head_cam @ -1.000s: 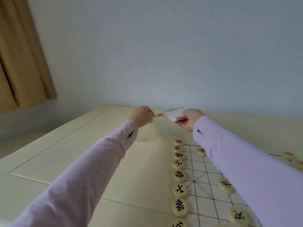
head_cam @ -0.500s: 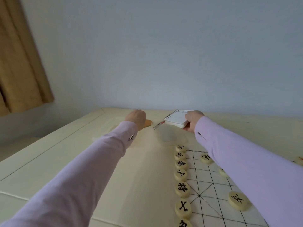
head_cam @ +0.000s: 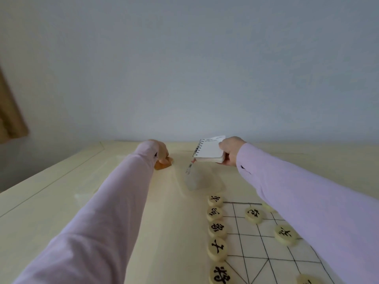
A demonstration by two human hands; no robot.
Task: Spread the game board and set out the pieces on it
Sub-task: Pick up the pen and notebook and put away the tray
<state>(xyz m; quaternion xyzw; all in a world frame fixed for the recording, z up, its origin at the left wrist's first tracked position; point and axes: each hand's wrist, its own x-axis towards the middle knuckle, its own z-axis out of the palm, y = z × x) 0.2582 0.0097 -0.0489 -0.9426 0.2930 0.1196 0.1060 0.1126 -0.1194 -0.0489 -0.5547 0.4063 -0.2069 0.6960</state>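
The white game board point(head_cam: 256, 245) with black grid lines lies at the lower right of the cream table. Several round cream pieces with black characters point(head_cam: 216, 249) stand in a column along its left edge, and others point(head_cam: 285, 235) sit inside the grid. My right hand point(head_cam: 230, 150) holds a small spiral notepad point(head_cam: 209, 152) above the table beyond the board; a pen point(head_cam: 189, 168) hangs from its lower corner. My left hand point(head_cam: 162, 150) is stretched far out, fingers closed down on a small orange object point(head_cam: 163, 163) on the table.
The cream table point(head_cam: 82, 191) runs to a pale wall at the back. A tan curtain point(head_cam: 10, 119) hangs at the far left. A faint translucent sheet or shadow point(head_cam: 203, 181) lies under the notepad.
Both arms have drifted apart. My left hand moved left and down onto the orange object. My right hand kept the notepad and tilted its face up. The view has shifted toward the board.
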